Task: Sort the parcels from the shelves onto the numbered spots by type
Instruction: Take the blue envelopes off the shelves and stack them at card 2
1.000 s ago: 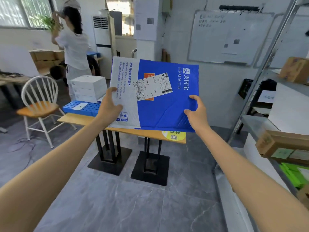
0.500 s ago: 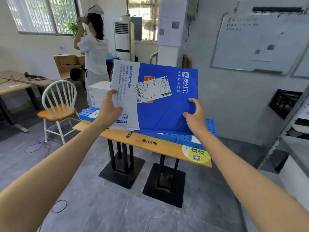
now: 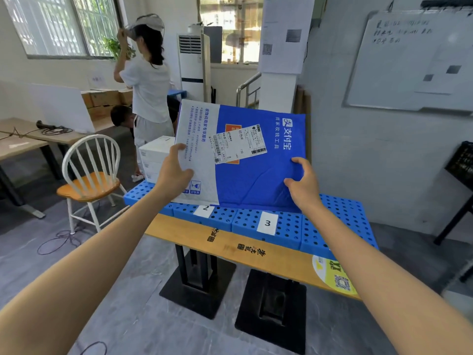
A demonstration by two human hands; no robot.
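I hold a flat blue and white mailer bag (image 3: 250, 175) with a shipping label upright in front of me, above the table. My left hand (image 3: 175, 175) grips its white left edge, and my right hand (image 3: 302, 185) grips its blue lower right part. Below it, blue perforated pads (image 3: 289, 226) lie along a wooden table (image 3: 256, 254), with white tags marked 2 (image 3: 205, 209) and 3 (image 3: 267, 223). A stack of white boxes (image 3: 156, 160) stands on the pads at the left end, partly hidden by the mailer.
A white chair with an orange seat (image 3: 89, 185) stands left of the table. Behind the boxes a person in white (image 3: 148, 90) faces away. Desks (image 3: 30, 139) with cables line the left wall. A whiteboard (image 3: 414, 60) hangs on the right wall, and a dark crate (image 3: 460, 162) sits at the right edge.
My view has swung left and come closer to the table, so the shelves on the right have left the frame. The tags 2 and 3 now show below the mailer. Both hands keep their grip.
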